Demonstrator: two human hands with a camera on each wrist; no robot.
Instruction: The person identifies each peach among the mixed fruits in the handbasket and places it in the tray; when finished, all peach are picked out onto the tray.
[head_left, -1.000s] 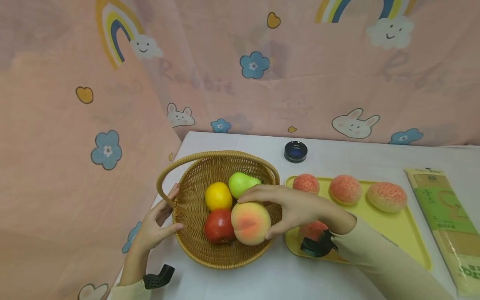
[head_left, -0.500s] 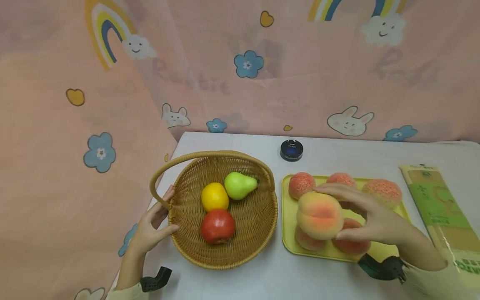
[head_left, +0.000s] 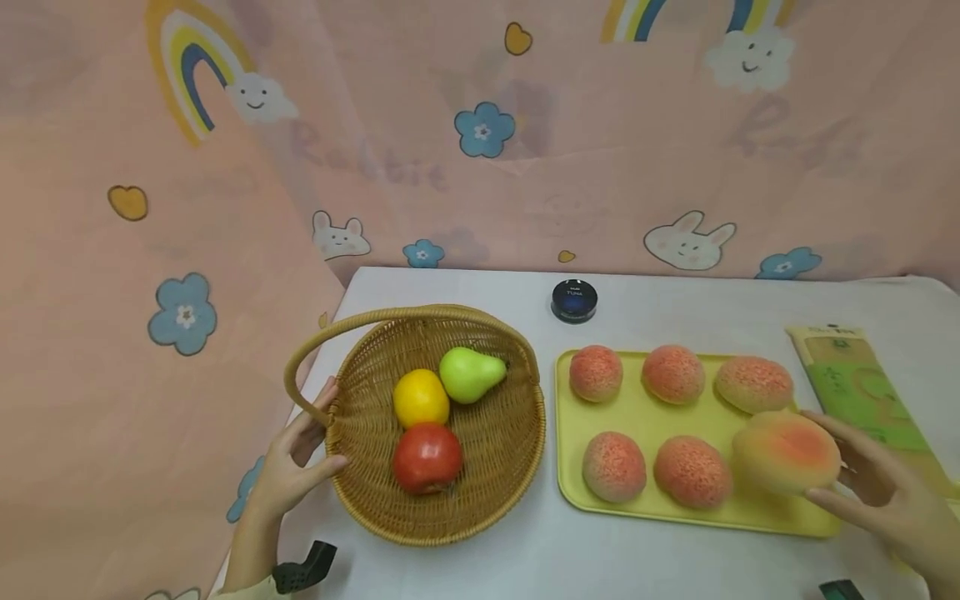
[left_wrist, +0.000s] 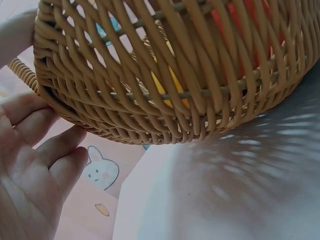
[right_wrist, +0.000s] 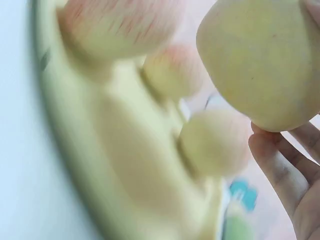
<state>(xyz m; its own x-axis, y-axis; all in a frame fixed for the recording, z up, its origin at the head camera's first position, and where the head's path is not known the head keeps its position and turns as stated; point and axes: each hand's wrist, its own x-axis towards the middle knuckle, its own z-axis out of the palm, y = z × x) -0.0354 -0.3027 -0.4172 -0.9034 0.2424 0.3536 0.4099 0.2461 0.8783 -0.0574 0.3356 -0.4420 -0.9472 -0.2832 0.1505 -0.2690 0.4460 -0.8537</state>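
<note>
In the head view, my right hand (head_left: 892, 483) holds a peach (head_left: 787, 452), thumb and fingers spread around its right side, over the right end of the yellow tray (head_left: 780, 515). The right wrist view shows the peach's pale yellow side (right_wrist: 260, 65) with fingertips against it. Several red-speckled, peach-like rounds (head_left: 692, 472) lie on the tray in two rows. At the left, my left hand (head_left: 292, 467) grips the end of a wicker basket (head_left: 495, 500), its thumb at the rim and its fingers beside the handle base. Inside lie a red apple (head_left: 427, 457), a yellow round fruit (head_left: 421, 398) and a green pear (head_left: 472, 375).
The basket's tall handle (head_left: 405, 313) arches along its far side. A dark tuna tin (head_left: 574, 301) stands behind the tray. To the tray's right lies a green and tan flat package (head_left: 862, 392). Pink printed cloth (head_left: 420, 100) hangs at the table's back and left.
My right hand has carried the peach out of the basket, rightward across the tray to its right end. My left hand has stayed on the basket. The view has shifted slightly.
</note>
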